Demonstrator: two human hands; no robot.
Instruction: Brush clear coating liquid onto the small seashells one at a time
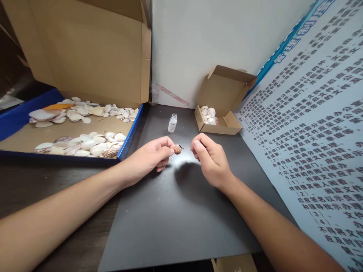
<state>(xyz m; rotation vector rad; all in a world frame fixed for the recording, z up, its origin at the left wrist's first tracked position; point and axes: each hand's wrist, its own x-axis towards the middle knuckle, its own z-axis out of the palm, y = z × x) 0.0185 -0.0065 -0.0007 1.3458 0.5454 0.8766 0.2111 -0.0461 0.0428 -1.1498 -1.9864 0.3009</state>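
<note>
Between the thumb and fingertips of my left hand is a small brown, speckled shell, with a thin dark bit sticking out at its right side. My right hand is a short way to the right, thumb and fingers pinched together. Whatever those fingers hold, if anything, is too small or hidden to make out. Both hands are above a dark grey board. Just beyond them stands a small clear bottle with a label and an uncapped neck.
At the left, a large blue-edged cardboard box lies open, with many pale shells in two groups. A smaller open cardboard box at the back right holds white shells. A printed poster covers the right side.
</note>
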